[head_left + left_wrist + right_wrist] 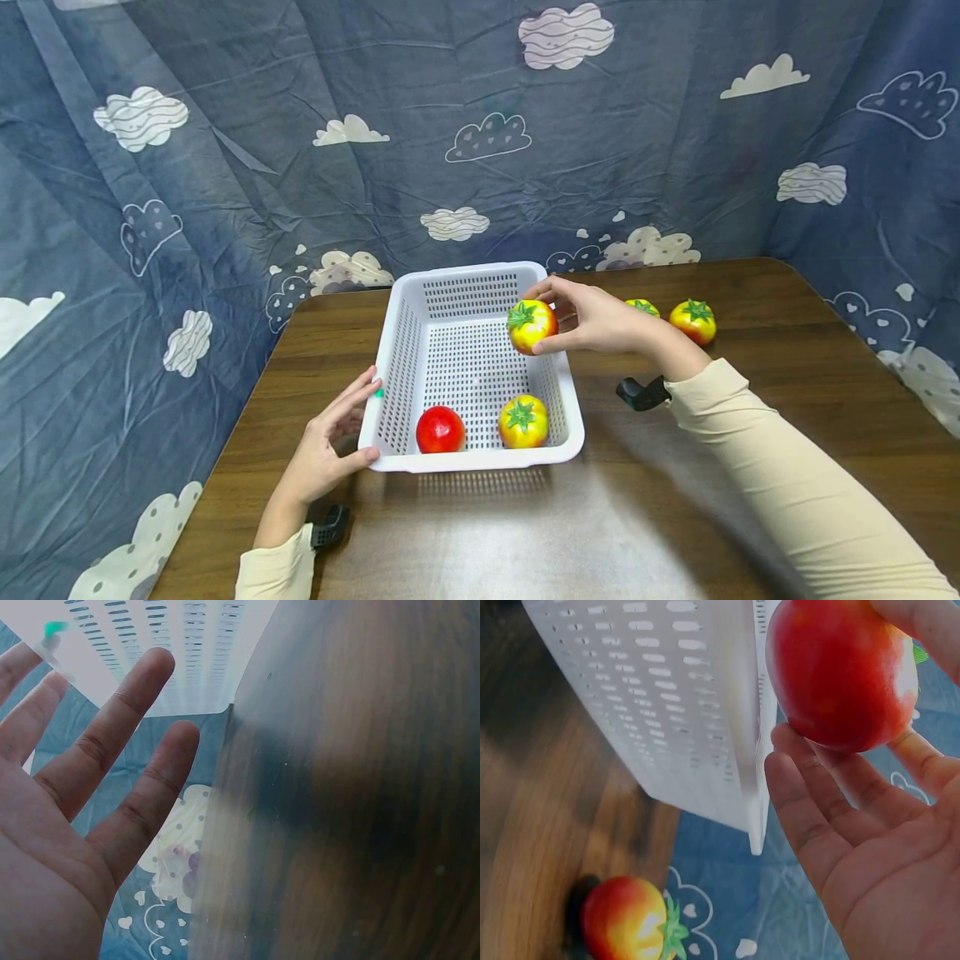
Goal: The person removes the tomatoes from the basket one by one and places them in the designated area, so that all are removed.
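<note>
My right hand (pixel 603 321) pinches a yellow-and-red tomato (pixel 532 327) with a green leafy top, above the right side of a white perforated basket (pixel 480 461). In the right wrist view the held tomato (pixel 840 675) shows its red underside, between the thumb and fingers. My left hand (pixel 322 450) touches the basket's left rim near the front corner. Its fingers (pixel 112 724) look fairly straight and spread in the left wrist view. Inside the basket, near the front wall, lie a plain red round fruit (pixel 440 430) and another yellow tomato (pixel 523 422).
Right of the basket, a yellow-red tomato (pixel 693 322) sits on the brown wooden table (pixel 780 375); another tomato (pixel 642 307) is partly hidden behind my right wrist. A dark blue cloud-patterned cloth (pixel 420 92) hangs behind the table. Black wrist devices show below both forearms.
</note>
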`<control>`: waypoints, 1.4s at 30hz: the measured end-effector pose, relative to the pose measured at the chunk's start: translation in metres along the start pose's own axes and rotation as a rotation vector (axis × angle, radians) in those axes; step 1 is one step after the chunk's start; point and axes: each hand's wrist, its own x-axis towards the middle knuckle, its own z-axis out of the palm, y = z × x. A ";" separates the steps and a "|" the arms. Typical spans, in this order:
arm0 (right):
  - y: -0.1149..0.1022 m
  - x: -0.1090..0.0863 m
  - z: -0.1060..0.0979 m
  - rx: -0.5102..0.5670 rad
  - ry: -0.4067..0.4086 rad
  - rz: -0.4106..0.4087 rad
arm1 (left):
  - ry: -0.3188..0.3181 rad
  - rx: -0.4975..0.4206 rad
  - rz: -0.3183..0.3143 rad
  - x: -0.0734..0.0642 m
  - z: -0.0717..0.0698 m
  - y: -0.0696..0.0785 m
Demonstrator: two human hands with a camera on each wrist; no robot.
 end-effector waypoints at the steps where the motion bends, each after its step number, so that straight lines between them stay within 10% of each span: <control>1: 0.002 -0.001 -0.001 -0.002 0.005 -0.002 | 0.000 -0.001 0.000 0.000 0.000 0.000; 42: 0.035 -0.033 -0.019 0.047 0.134 0.083 | 0.000 -0.008 0.003 -0.001 0.000 -0.001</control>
